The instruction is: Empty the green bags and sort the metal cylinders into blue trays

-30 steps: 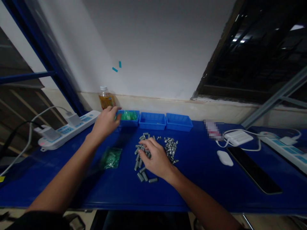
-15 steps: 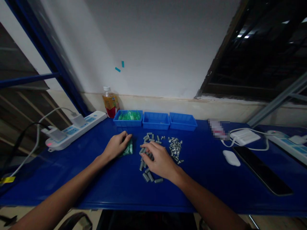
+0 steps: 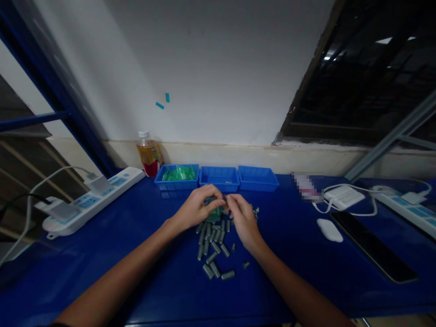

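My left hand (image 3: 200, 206) is closed on a small green plastic bag (image 3: 214, 214), which hangs below the fingers over the metal parts. My right hand (image 3: 243, 220) meets it at the bag's upper right, thumb and fingers pinched together. What lies between the right fingertips is too small and dark to make out. Under and in front of both hands, grey metal cylinders (image 3: 215, 247) lie loose in a spread pile. Small screws (image 3: 256, 212) show partly behind my right hand, with a stray one (image 3: 245, 265) nearer to me.
Three blue bins stand along the wall: the left bin (image 3: 177, 184) holds green bags, the middle (image 3: 218, 185) a small piece, then the right bin (image 3: 258, 181). A bottle (image 3: 149, 154) and power strip (image 3: 98, 195) are left; a phone (image 3: 373, 245) and white case (image 3: 329, 230) right.
My left hand has moved right with the green bag, over the pile. My right hand has lifted from the cylinders to meet it. The view has shifted slightly.
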`<state>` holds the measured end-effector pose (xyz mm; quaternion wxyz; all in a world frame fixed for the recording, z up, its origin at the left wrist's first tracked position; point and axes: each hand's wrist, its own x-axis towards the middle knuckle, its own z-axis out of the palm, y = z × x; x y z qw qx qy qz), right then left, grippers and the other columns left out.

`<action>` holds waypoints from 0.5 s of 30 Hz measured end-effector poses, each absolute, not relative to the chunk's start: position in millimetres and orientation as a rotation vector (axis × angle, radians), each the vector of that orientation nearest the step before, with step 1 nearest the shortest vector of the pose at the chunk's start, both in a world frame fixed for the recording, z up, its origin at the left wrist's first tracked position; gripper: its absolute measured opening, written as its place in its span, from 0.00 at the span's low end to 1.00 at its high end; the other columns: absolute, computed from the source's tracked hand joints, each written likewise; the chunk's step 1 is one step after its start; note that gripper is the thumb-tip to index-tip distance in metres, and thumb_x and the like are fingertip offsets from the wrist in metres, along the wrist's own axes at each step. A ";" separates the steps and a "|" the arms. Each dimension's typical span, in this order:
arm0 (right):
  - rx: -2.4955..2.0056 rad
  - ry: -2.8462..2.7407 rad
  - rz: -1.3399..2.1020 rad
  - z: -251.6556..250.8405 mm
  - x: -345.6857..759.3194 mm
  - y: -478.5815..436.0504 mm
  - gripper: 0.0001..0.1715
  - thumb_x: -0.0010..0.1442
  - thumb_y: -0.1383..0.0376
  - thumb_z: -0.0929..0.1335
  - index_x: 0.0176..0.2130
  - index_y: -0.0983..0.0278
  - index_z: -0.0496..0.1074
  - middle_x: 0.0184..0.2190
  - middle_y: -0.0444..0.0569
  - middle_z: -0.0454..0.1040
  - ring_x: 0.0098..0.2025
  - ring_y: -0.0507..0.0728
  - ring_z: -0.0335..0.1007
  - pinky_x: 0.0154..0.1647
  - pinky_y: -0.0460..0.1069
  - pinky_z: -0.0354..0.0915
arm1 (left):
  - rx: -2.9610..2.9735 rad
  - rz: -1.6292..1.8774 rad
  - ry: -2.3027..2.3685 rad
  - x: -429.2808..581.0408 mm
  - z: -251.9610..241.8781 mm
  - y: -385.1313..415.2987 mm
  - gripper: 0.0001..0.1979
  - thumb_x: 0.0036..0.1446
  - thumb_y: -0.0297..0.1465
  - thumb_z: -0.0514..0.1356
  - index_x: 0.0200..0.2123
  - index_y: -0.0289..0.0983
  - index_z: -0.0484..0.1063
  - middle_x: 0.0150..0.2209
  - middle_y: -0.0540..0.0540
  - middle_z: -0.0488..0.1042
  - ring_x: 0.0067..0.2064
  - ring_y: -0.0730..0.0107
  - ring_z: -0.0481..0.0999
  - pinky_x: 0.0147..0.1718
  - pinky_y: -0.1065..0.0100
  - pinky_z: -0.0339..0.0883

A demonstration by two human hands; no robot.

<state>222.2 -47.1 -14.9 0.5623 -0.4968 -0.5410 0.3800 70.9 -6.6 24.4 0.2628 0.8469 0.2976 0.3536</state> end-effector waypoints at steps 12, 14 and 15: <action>-1.041 -1.256 0.751 -18.7 216.5 -50.7 0.22 0.57 0.65 0.66 0.51 0.59 0.59 0.33 0.45 0.68 0.34 0.53 0.68 0.37 0.49 0.65 | 1.729 1.058 0.964 64.8 4.9 -11.8 0.17 0.55 0.39 0.60 0.45 0.36 0.67 0.39 0.43 0.72 0.39 0.66 0.72 0.35 0.67 0.68; -1.056 -1.370 0.742 -20.7 215.0 -52.6 0.22 0.57 0.66 0.66 0.52 0.59 0.59 0.34 0.46 0.69 0.35 0.53 0.68 0.38 0.50 0.65 | 1.718 0.952 0.920 52.4 8.2 -6.3 0.15 0.55 0.40 0.58 0.38 0.34 0.69 0.32 0.46 0.73 0.33 0.69 0.72 0.31 0.69 0.67; -1.069 -1.418 0.726 -21.6 214.5 -53.2 0.23 0.57 0.66 0.66 0.52 0.60 0.58 0.35 0.47 0.69 0.35 0.53 0.68 0.38 0.50 0.65 | 1.763 0.934 0.955 41.8 13.1 -1.7 0.14 0.55 0.41 0.58 0.35 0.34 0.70 0.30 0.46 0.73 0.31 0.70 0.72 0.31 0.69 0.66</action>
